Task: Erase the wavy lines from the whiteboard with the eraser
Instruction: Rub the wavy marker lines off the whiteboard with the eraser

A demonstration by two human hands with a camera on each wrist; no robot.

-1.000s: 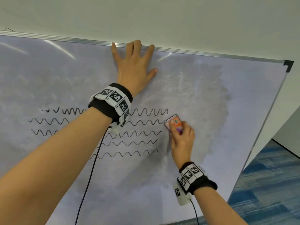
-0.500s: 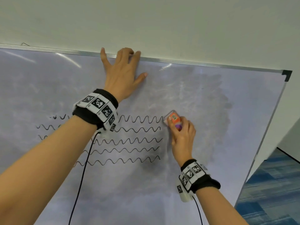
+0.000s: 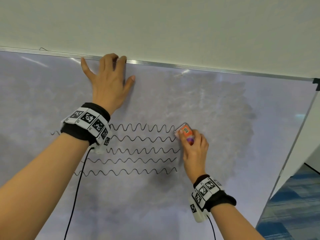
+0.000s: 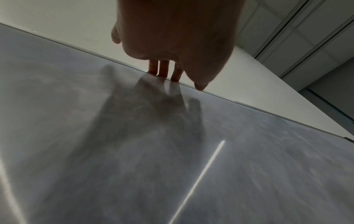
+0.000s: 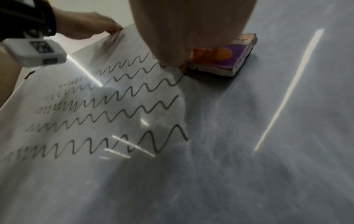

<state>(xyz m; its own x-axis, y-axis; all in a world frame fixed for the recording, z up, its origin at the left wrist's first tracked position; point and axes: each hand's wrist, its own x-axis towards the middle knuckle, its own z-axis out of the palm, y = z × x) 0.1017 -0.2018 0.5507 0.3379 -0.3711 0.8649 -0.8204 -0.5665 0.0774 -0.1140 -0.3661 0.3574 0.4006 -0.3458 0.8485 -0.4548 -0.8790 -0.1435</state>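
Note:
Several black wavy lines (image 3: 142, 150) (image 5: 114, 106) run across the middle of the whiteboard (image 3: 225, 108) (image 4: 191, 166) (image 5: 249, 151). My right hand (image 3: 194, 151) (image 5: 191, 30) grips an orange and purple eraser (image 3: 185, 131) (image 5: 226, 60) and presses it flat on the board at the right ends of the top two lines. My left hand (image 3: 107, 80) (image 4: 172, 37) leans on the board above the lines, thumb spread. Its fingertips (image 4: 162, 71) are bent at the board's top metal frame (image 3: 190, 67). It holds nothing.
A grey smeared patch (image 3: 233, 135) covers the board to the right of the eraser. A pale wall (image 3: 155, 23) rises above the frame. The board's right corner (image 3: 316, 84) and blue carpet (image 3: 294, 205) lie at the right. Black cables (image 3: 76, 187) hang from both wristbands.
My left hand slid up from lying flat on the board until its fingers bent at the top frame. The eraser shifted slightly up to the end of the top line.

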